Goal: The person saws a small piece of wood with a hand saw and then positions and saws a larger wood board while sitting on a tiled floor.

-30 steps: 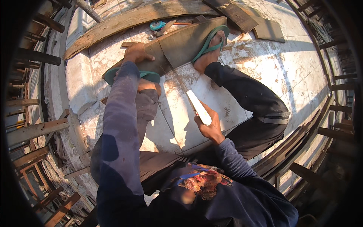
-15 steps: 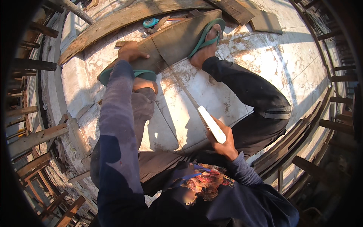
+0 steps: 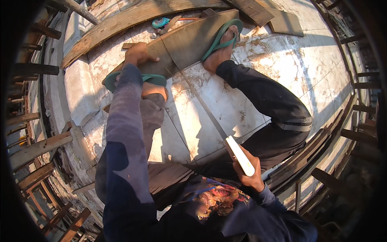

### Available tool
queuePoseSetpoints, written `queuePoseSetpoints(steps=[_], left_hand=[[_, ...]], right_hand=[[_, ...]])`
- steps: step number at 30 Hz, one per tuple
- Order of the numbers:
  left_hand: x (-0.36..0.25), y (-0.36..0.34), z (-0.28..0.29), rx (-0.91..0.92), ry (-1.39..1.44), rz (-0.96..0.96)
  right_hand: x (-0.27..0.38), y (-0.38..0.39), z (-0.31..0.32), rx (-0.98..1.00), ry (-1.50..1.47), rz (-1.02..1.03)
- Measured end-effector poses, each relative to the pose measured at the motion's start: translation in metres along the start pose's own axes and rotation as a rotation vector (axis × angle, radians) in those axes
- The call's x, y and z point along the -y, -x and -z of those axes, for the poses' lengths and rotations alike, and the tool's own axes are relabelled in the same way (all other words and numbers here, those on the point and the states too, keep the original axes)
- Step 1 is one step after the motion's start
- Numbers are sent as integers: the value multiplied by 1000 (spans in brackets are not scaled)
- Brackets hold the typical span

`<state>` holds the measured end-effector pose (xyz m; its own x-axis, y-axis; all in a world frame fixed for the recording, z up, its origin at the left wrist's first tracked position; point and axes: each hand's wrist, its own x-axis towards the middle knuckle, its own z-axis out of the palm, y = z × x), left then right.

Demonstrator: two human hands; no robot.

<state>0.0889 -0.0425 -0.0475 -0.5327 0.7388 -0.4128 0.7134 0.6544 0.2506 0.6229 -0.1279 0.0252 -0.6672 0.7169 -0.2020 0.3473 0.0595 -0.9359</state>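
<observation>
My right hand (image 3: 253, 171) is wrapped around the white handle of a handsaw (image 3: 203, 106). The blade slants away to the far left, and its tip end meets the near edge of a wooden board (image 3: 189, 42). A thin dark line crosses the board close to the blade. My left hand (image 3: 138, 54) grips the board left of that line, thumb lying on its face and the other fingers partly hidden. Both my feet, in green flip-flops, press on the board: one sandal (image 3: 155, 80) near its left end, the other sandal (image 3: 217, 43) near its right end.
Beyond the board lie a long curved plank (image 3: 109, 34), a turquoise tape measure (image 3: 160, 22) and a hammer-like tool (image 3: 171, 25). Short planks (image 3: 282, 22) rest at the far right. Long timber strips (image 3: 300, 155) lie to the right of my leg on the pale tiled floor (image 3: 322, 80).
My right hand has drawn the handsaw back toward me and slightly right, so more blade shows. The left hand and the board have stayed nearly still.
</observation>
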Motion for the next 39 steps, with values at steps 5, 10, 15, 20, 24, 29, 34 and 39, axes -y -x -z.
queuePoseSetpoints(steps=[5, 10, 15, 20, 24, 29, 34, 39], left_hand=[[4, -24, -14, 21, 31, -105], [20, -9, -12, -39, -14, -52], [-6, -1, -2, 47, 92, -1], [-17, -16, -16, -71, -19, -136], [14, -4, 3, 7, 32, 10], [15, -14, -3, 18, 38, -44], [-6, -9, -27, -62, -125, -8], [11, -2, -6, 18, 46, 54]], right_hand=[[-28, -97, -47, -56, -15, 89], [-5, -68, -26, 49, -8, -68], [-3, -18, 7, 10, 5, -14], [-24, -125, -49, -65, 27, 67], [-7, -31, -13, 76, -19, -53], [-11, -51, -20, 88, -8, -132], [-22, -100, -42, 20, 33, -61], [3, 0, 5, 37, -42, -27]])
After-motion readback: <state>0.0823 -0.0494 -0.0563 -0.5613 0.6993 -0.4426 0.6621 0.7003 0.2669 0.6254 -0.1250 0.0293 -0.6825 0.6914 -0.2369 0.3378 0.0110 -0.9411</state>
